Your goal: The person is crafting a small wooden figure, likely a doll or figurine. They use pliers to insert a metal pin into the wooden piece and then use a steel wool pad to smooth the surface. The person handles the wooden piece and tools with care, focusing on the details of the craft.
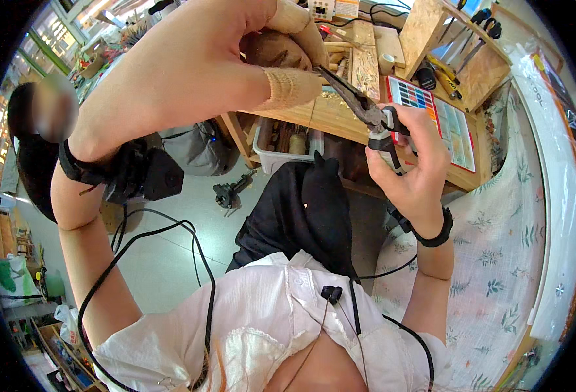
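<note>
Raised close to the camera, my left hand (196,78) is closed around a rounded brown piece (276,51) that looks like carved wood. Tan tape or finger guards wrap its thumb and fingers, and they hide much of the piece. My right hand (419,160) grips needle-nose pliers (361,104) by their grey and black handles. The tips of the pliers reach the edge of the brown piece beside my left thumb; whether they pinch anything there I cannot tell. Black straps circle both wrists, and a black device (147,173) sits at the left one.
Beyond my hands is a wooden workbench (337,121) with shavings, a paint set (413,98), a white cup (386,63) and a wooden tool rack (487,49). A plastic bin (288,159) stands beneath. Black cables (164,225) loop by my left arm. Another person (30,157) is at left.
</note>
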